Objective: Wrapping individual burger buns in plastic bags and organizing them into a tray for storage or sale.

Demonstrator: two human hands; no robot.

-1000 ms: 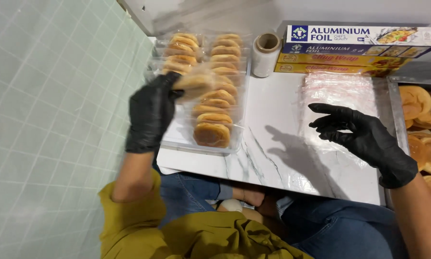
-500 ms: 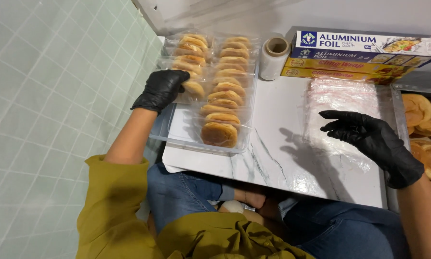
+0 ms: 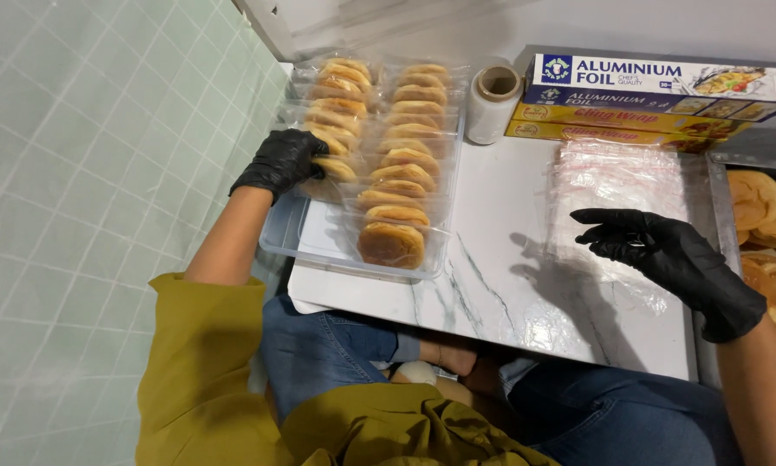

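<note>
Seen from above, a white marble-patterned table is being worked at by a seated person in black gloves. At ten o'clock, a wrapped bun is being grasped by the left hand in the left row of a clear plastic tray filled with two rows of wrapped buns. At three o'clock, the right hand is being held open, fingers spread, just above a stack of clear plastic bags. At twelve o'clock, a roll of cling film and long boxes are being kept.
</note>
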